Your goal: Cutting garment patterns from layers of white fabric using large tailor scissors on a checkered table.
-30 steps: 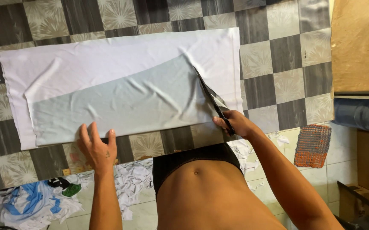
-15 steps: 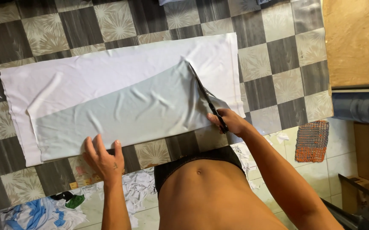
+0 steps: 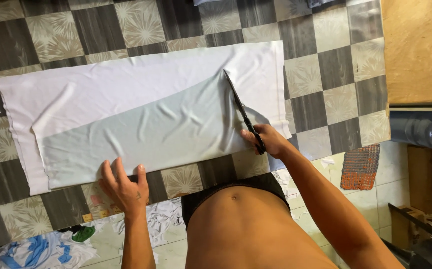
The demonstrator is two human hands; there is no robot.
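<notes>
A: Head cam, quick pass. What's the right hand [image 3: 270,142] got?

B: Closed round the handles of black scissors [image 3: 243,113], fingers thru the loops. Blades lie long and thin, tips pointing up and away from the body, laid on the white fabric [image 3: 126,89] near its right end. Can't tell how far the blades are parted (they read as one dark line from here).

A: Fabric where?

B: Spread flat across a table w/ a checked grey-and-cream tablecloth [image 3: 325,74]. White piece runs almost the full width. On top, toward the near edge, lies a pale grey-looking layer [image 3: 141,139] w/ a slanted top edge, rising from left to right up to the scissors. Could be a 2nd piece or shade, can't say.

A: Left hand [image 3: 123,187]?

B: Open, palm down, fingers spread, tips pressing on the near edge of the grey layer, rest of hand on the tablecloth. Holds nothing. Well apart from the right hand.

A: Other stuff?

B: Person's bare torso [image 3: 246,224] at the table edge, dark waistband. On the tiled floor: white fabric scraps [image 3: 161,219] just left of the torso, blue-and-white cloth pile [image 3: 41,251] at bottom left w/ a green bit beside it, orange woven mat [image 3: 359,167] to the right. Wooden board [image 3: 420,50] top right, dark blue cylinder-ish thing [image 3: 423,128] under it.
</notes>
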